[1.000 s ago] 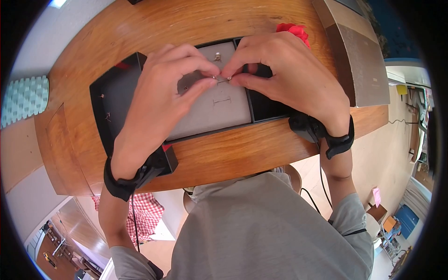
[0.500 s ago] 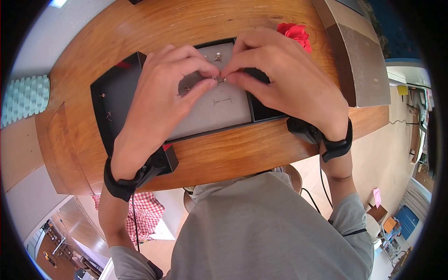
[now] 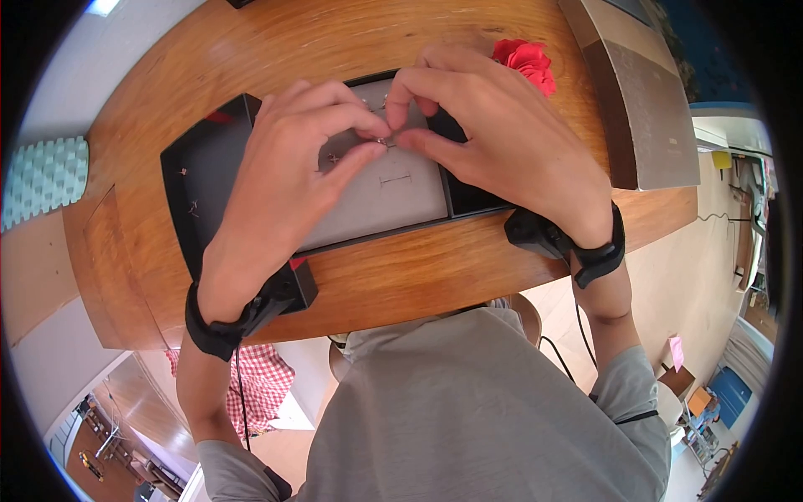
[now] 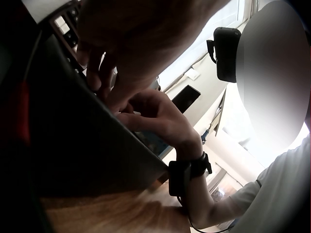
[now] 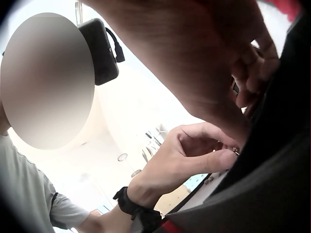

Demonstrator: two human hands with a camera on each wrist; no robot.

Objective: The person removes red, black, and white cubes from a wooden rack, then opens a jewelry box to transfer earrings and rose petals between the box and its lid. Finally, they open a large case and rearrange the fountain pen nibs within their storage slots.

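In the head view, my left hand (image 3: pixel 288 167) pinches a tiny metallic jewelry piece (image 3: pixel 382 141) between thumb and index finger, above a grey padded insert (image 3: pixel 360 209). The right wrist view also shows this small piece (image 5: pixel 235 150) at the left fingertips. My right hand (image 3: pixel 510 138) is just to the right, its thumb and bent index finger close to the piece; whether they grip anything is unclear. A slit (image 3: pixel 396 180) marks the insert below the fingers. Another small piece (image 3: pixel 333 158) lies on the insert beside the left thumb.
A black tray (image 3: pixel 180 222) at the left holds small jewelry pieces (image 3: pixel 183 171). Black compartment (image 3: pixel 481 201) adjoins the insert's right side. Beyond the right hand lie a red fabric flower (image 3: pixel 525 65) and a large brown box (image 3: pixel 648 125). A teal textured object (image 3: pixel 46 180) sits far left.
My right hand has shifted slightly left, and its index finger has lifted a little from the thumb. The small piece seen at its fingertips earlier no longer shows there. The left hand stays nearly still.
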